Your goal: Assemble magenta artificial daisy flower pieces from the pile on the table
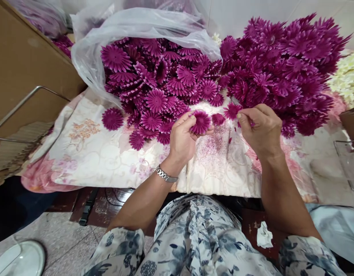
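Observation:
A round purple flower head, seemingly artificial, is held at its edge by my left hand, between thumb and fingers. My right hand is closed in a pinch to the right of it. Whatever lies between those fingertips is hidden. A smaller purple flower head shows right at the pinching fingertips; I cannot tell if it is gripped or lies behind them. Another small purple piece lies between my hands. Loose purple flower heads spill from a clear plastic bag beyond my left hand.
Assembled-looking purple flowers are heaped at the back right, with cream flowers beside them. Purple dust marks the floral tablecloth. One flower head lies apart on the left. A cardboard box borders the left side.

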`<state>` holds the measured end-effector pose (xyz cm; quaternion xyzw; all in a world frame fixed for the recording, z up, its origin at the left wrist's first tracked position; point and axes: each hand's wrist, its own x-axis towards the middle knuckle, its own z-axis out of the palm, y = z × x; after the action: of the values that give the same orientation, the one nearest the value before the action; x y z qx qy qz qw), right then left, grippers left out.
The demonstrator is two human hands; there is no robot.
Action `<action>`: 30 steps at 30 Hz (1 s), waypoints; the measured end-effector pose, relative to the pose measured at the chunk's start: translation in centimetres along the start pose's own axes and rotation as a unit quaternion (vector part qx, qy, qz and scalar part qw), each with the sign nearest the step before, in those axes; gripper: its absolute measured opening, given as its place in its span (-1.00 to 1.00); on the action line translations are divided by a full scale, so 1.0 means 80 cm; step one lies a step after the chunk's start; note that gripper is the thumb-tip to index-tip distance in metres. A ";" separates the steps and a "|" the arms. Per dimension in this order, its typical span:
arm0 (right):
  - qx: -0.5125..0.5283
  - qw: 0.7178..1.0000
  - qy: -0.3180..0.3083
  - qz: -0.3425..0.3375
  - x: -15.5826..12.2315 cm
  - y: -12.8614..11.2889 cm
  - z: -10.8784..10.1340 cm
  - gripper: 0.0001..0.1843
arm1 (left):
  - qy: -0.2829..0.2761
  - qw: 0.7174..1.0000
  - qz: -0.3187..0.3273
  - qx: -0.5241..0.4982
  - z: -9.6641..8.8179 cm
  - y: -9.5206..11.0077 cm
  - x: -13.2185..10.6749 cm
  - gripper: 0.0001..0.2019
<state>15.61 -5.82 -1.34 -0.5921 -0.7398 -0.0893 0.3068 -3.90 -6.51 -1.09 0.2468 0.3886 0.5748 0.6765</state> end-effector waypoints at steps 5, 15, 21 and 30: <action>-0.053 0.988 -0.097 -0.107 0.015 -0.019 0.019 -0.82 | 0.019 1.000 0.023 -0.002 -0.005 0.006 0.003 -0.90; -0.032 0.984 -0.134 -0.109 0.042 -0.025 0.006 -0.78 | 0.014 1.000 0.011 -0.026 -0.004 0.006 0.002 -0.90; -0.122 0.990 -0.068 -0.006 0.014 0.028 -0.060 -0.71 | -0.010 1.000 -0.002 0.004 -0.002 0.006 -0.002 -0.88; -0.205 0.969 -0.123 -0.056 -0.052 0.051 -0.052 -0.80 | -0.040 0.997 -0.072 0.003 0.002 -0.002 -0.004 -0.88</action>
<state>21.29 -10.17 -1.30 -0.6064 -0.7697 -0.1827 0.0802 -3.69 -6.85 -1.04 0.2431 0.3794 0.5129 0.7307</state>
